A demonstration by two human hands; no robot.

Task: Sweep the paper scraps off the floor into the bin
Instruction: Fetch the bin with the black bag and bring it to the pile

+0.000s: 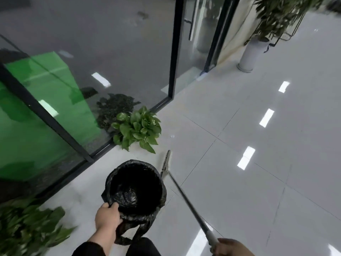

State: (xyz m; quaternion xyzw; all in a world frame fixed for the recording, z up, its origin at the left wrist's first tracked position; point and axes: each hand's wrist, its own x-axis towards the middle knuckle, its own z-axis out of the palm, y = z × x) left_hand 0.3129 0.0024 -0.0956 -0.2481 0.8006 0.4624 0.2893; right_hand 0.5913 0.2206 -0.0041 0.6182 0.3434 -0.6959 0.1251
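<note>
Scraps: one small fleck (pixel 172 136) visible on the tiles near the potted plant (pixel 137 127). Left hand (pixel 108 217) grips the bin (pixel 135 187) rim; right hand (pixel 231 246) holds the broom (pixel 184 196). Looks like setup; next, sweep toward the bin.

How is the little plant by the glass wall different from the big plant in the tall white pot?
The little plant sits low on the floor against the glass wall; the big plant rises from a tall white pot. The little plant has broad, bright green leaves; the big plant's leaves look narrower and darker. The little plant's pot is hidden; the big plant's pot shows plainly. Both are green and leafy, standing on the white tile floor.
</note>
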